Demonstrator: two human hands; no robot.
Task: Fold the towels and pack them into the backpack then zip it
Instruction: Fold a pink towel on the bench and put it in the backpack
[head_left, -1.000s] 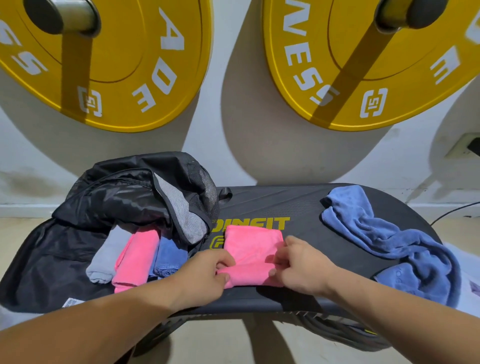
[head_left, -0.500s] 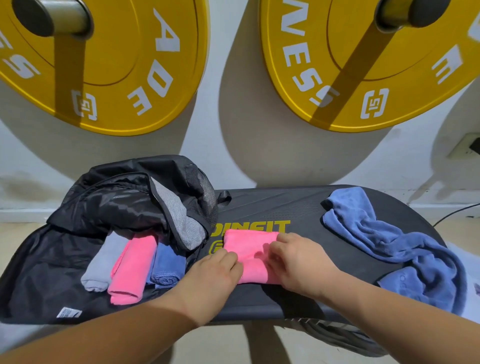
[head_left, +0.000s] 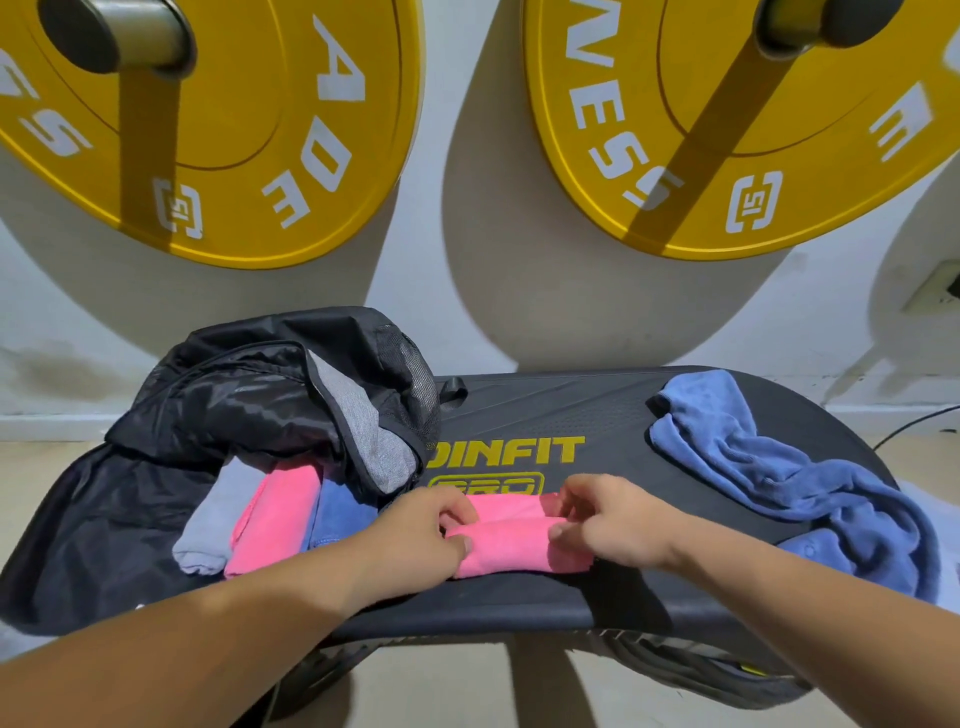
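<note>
A folded pink towel (head_left: 519, 545) is held at the near edge of a black DINFIT board (head_left: 571, 410). It is pinched at its left end by the left hand (head_left: 415, 535) and at its right end by the right hand (head_left: 618, 525). An open black backpack (head_left: 244, 400) is laid over the board's left end. In its mouth a grey towel (head_left: 218, 514), a second pink towel (head_left: 275, 519) and a small blue towel (head_left: 337, 514) are packed side by side. A crumpled blue towel (head_left: 779, 478) is draped over the board's right end. On the wall behind, a left yellow weight plate (head_left: 234, 130) and a right yellow weight plate (head_left: 727, 130) are hung on pegs.
</note>
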